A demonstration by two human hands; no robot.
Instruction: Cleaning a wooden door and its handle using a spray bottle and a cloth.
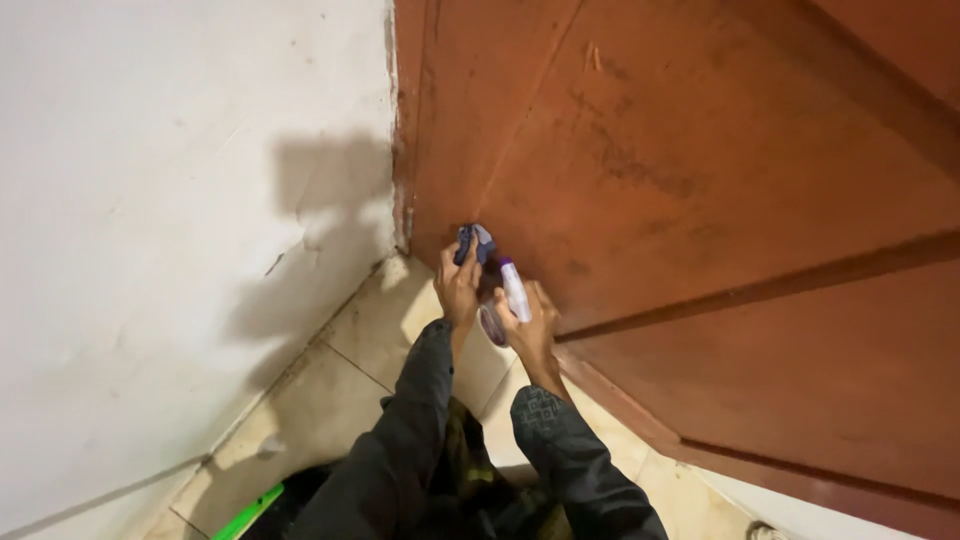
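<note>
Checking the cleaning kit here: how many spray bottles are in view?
1. The spray bottle is in the right hand, near the reddish door. The left hand holds a cloth. Others may be out of frame.

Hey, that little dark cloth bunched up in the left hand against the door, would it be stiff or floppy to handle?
Probably floppy: the dark cloth is crumpled into folds in the left hand. Likely light, since fingertips alone pinch it against the reddish-brown door. It seems unlikely to slip or roll, being soft and bunched.
</note>
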